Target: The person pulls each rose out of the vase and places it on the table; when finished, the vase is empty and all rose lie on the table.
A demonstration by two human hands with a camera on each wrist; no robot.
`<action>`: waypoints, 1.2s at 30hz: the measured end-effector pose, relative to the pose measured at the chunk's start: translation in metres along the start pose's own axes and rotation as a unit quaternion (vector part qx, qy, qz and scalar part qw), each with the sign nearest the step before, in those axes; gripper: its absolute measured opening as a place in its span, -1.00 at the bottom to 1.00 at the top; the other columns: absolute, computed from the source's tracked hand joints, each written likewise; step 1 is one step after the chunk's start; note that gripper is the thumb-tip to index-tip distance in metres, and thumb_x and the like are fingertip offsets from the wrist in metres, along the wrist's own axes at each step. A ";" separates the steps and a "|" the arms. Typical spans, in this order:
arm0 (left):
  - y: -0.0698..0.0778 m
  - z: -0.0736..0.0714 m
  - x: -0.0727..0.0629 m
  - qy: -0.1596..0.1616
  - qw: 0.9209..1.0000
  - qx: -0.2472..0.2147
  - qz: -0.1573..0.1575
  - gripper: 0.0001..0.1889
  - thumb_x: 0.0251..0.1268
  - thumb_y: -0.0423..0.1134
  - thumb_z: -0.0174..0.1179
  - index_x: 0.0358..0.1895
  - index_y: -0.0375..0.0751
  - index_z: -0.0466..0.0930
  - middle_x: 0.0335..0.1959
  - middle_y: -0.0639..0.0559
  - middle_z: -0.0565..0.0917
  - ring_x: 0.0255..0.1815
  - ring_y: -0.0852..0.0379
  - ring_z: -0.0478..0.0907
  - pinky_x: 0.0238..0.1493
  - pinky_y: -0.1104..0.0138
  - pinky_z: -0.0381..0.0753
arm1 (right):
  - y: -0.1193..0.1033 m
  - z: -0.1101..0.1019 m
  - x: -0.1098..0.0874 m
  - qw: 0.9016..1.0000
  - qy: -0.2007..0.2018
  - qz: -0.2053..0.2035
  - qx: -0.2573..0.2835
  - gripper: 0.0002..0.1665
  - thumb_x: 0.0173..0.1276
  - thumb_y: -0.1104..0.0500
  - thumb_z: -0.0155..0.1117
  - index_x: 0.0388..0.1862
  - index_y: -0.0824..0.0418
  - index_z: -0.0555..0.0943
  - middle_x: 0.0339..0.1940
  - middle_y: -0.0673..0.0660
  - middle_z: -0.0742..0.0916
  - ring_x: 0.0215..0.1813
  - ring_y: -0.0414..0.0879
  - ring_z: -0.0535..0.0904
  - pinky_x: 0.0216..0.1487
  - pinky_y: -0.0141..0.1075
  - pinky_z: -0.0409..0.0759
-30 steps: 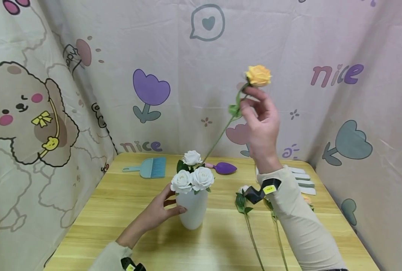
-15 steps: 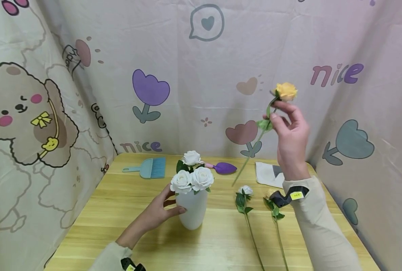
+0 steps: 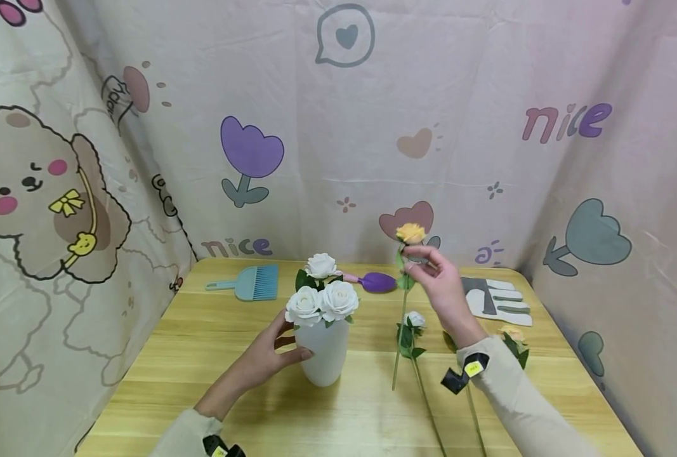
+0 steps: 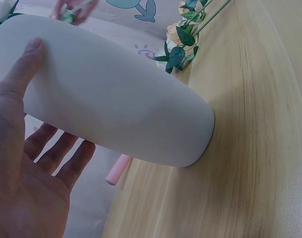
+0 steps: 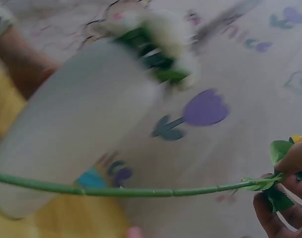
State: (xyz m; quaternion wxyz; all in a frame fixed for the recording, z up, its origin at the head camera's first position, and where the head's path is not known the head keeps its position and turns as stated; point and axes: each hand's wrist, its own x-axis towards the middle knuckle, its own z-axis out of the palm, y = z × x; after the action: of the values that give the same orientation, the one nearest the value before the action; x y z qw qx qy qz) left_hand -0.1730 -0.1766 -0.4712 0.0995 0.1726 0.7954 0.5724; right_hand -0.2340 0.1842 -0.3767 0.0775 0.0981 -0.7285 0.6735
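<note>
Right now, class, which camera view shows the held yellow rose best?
The head view, because the yellow rose shows nearly whole there. The right wrist view shows stem and leaves close up but barely any bloom; the left wrist view shows only a blurred bit.

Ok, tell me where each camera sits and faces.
Head: on the head, looking forward and down at the vase and yellow rose; left hand, right hand and sleeves show.
Left wrist: on that wrist, facing the vase's side; left hand near, right hand beyond.
Right wrist: on that wrist, facing across the stem to the vase; right hand at edge, left hand beyond.
Shared by wrist views: vase, both hands.
</note>
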 end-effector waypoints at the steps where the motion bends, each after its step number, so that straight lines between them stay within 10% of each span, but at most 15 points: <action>1: 0.000 0.000 0.000 0.001 1.000 0.001 0.000 0.02 0.47 -0.03 0.46 0.80 0.04 -0.04 0.73 -0.21 0.27 0.66 -0.35 0.31 0.60 -0.24 0.48 | 0.007 0.003 -0.003 1.000 -0.011 0.013 -0.005 -0.57 0.58 0.28 0.37 0.37 0.29 0.62 0.28 0.03 0.71 -0.01 -0.26 0.75 0.18 -0.39 0.75; 13: 0.000 -0.001 -0.001 0.003 1.000 0.003 0.000 0.02 0.47 -0.04 0.46 0.79 0.03 -0.04 0.72 -0.24 0.28 0.66 -0.38 0.31 0.59 -0.25 0.49 | 0.078 0.038 -0.037 0.989 -0.099 0.085 -0.067 -0.64 0.58 0.22 0.39 0.29 0.22 0.70 0.30 0.27 0.74 0.04 -0.09 0.74 0.11 -0.32 0.72; 36: -0.001 0.000 0.002 0.005 1.000 -0.001 -0.016 0.02 0.46 -0.02 0.48 0.80 0.09 -0.02 0.75 -0.14 0.23 0.67 -0.33 0.32 0.61 -0.23 0.48 | 0.156 0.071 -0.053 0.978 -0.103 0.086 -0.159 -0.74 0.54 0.27 0.43 0.15 0.18 0.75 0.00 0.12 0.84 0.03 -0.07 0.72 0.09 -0.24 0.72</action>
State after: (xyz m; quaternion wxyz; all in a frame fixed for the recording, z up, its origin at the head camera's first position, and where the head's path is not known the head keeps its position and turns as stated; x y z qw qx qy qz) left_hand -0.1745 -0.1760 -0.4719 0.1047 0.1573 0.7978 0.5726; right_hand -0.2196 0.1266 -0.5459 -0.0410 0.0904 -0.8358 0.5399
